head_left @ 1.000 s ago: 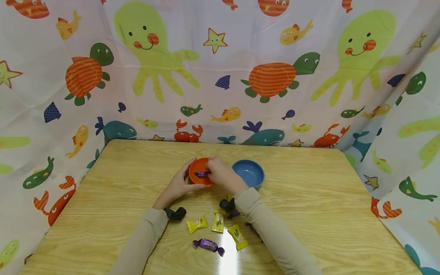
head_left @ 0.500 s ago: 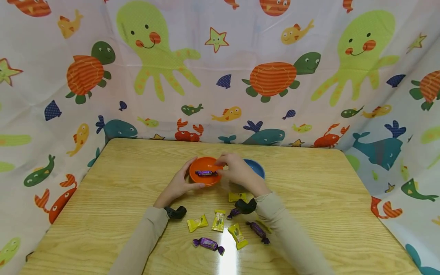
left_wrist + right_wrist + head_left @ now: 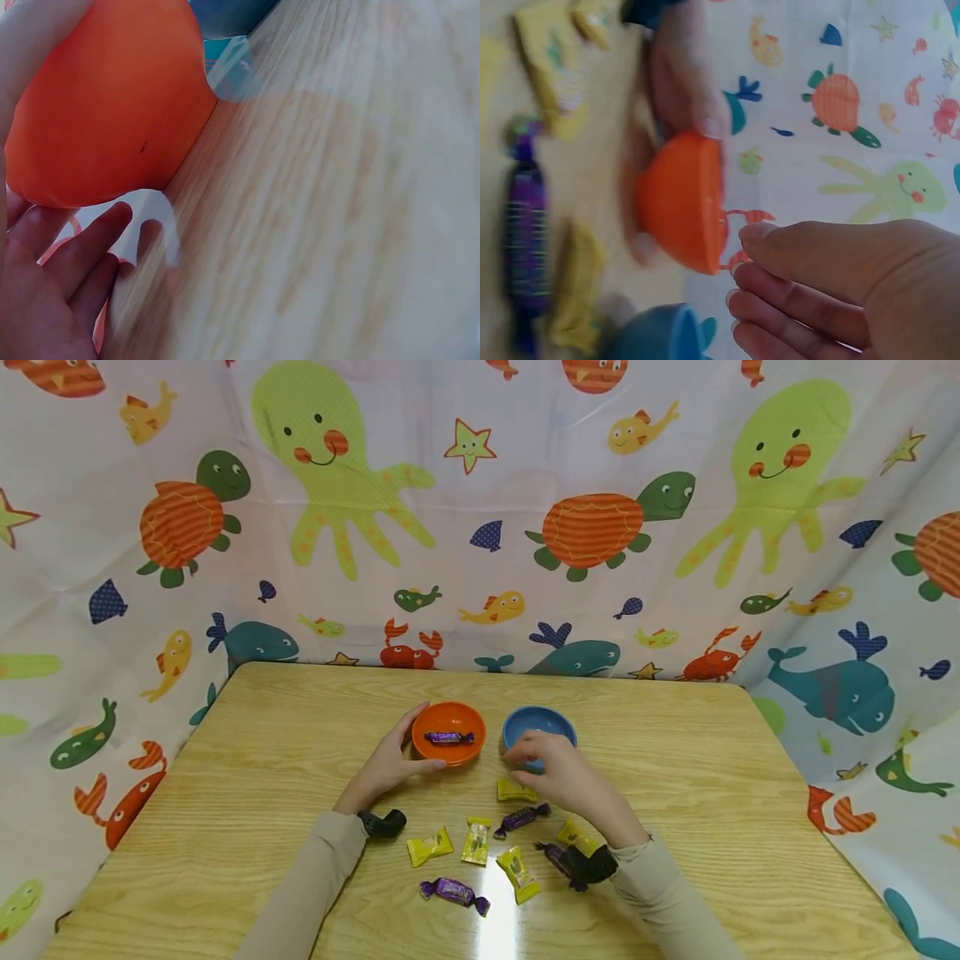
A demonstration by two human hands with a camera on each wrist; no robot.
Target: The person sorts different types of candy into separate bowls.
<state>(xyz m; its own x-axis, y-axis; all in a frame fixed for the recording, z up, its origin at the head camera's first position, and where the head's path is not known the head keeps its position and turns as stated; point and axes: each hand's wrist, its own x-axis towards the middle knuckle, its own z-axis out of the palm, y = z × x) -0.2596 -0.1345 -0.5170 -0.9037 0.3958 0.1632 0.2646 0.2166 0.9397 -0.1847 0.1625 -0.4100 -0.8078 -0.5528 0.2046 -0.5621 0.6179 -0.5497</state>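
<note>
My left hand (image 3: 390, 762) holds the orange bowl (image 3: 480, 739) by its left side, thumb at the near rim and fingers round the far side. One purple-wrapped candy (image 3: 448, 738) lies inside that bowl. In the left wrist view the bowl's orange wall (image 3: 112, 105) stands between thumb and fingers. My right hand (image 3: 558, 768) hovers in front of the blue bowl (image 3: 540, 717), partly hiding it. Nothing is between its fingers, which are loosely bent in the right wrist view. Below it lie a yellow-wrapped candy (image 3: 516, 791) and a purple-wrapped candy (image 3: 521, 819).
Nearer on the wooden table (image 3: 300, 735) lie more candies: yellow ones (image 3: 476, 841) and purple ones (image 3: 454, 892). A black wrist device (image 3: 588, 864) on the right arm partly covers one purple candy. A curtain (image 3: 510, 468) with sea animals hangs behind the table.
My right hand has let go of the purple candy in the orange bowl and moved right and nearer, to the blue bowl. The left hand has stayed on the orange bowl.
</note>
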